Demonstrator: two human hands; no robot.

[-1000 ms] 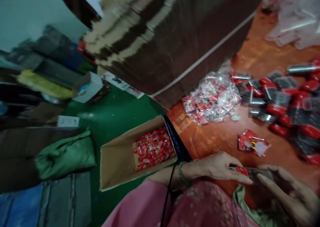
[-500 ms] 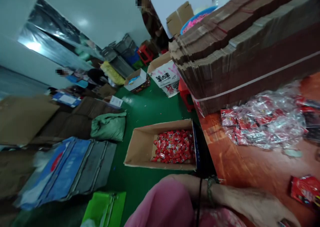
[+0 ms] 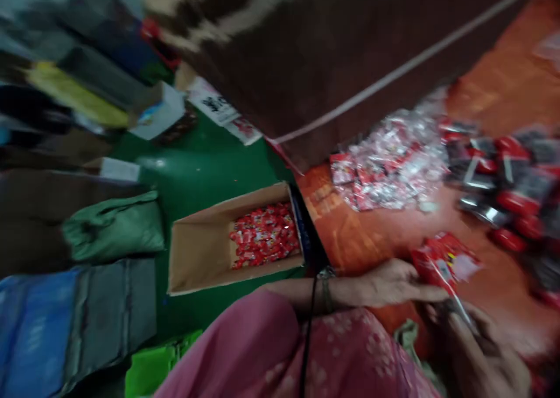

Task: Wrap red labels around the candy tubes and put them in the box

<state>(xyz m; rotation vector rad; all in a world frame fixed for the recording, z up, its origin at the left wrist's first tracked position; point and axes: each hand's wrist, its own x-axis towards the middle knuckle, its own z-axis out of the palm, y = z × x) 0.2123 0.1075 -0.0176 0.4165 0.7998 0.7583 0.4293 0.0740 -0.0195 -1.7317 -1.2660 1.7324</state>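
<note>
A glossy red printed plastic packet (image 3: 444,264) lies between my two hands above the orange surface, tilted, with a shiny edge running down to the right. My left hand (image 3: 391,284), with a bracelet at the wrist, grips the packet's left side, thumb and fingers against it. Lower down, my right hand (image 3: 485,345) is closed around its darker end; blur hides the exact finger positions. Several red-and-black packets (image 3: 516,182) are heaped to the right. Beyond my hands is a pile of clear-and-red packets (image 3: 394,156).
An open cardboard box (image 3: 201,255) holding small red wrapped pieces stands on the green floor (image 3: 192,170) to my left. A tall strapped stack of flat cardboard (image 3: 350,53) borders the orange table (image 3: 345,229). A green sack (image 3: 116,226) and folded blue-grey sheets (image 3: 109,310) lie farther left.
My view has swung right and down. My right hand has come into view, and both hands now hold a red packet. Earlier, my left hand was low at the table's near edge.
</note>
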